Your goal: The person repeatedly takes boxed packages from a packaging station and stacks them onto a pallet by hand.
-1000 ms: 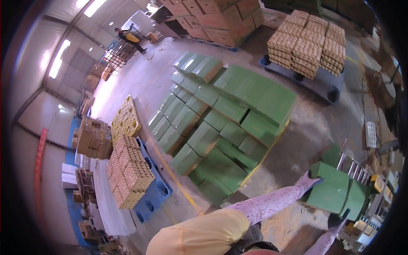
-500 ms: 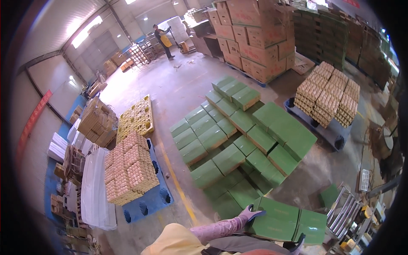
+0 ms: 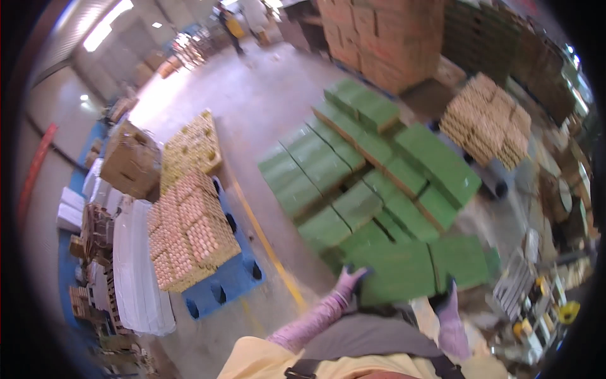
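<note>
Two green boxes, a larger left box (image 3: pixel 396 275) and a smaller right box (image 3: pixel 463 260), sit side by side in front of my body. My left hand (image 3: pixel 353 279), gloved with a dark palm and pinkish sleeve, is closed on the left end of the larger box. Against the near side of the smaller box is my right hand (image 3: pixel 447 298), its fingers partly hidden under the edge. Just beyond lies a wide layered stack of similar green boxes (image 3: pixel 309 158). The picture is blurred by motion.
To the left, egg trays (image 3: pixel 189 230) stand on a blue pallet (image 3: pixel 249 268), with a yellow pallet (image 3: pixel 189 148) behind. More egg trays (image 3: pixel 489 123) stand at right. Brown cartons (image 3: pixel 385 44) rise at the back; a roller conveyor (image 3: pixel 514 287) is at lower right. A person (image 3: pixel 230 28) stands far off.
Both hands and the two green boxes have moved up in the picture, toward the stack. The view has shifted, and my right forearm now shows.
</note>
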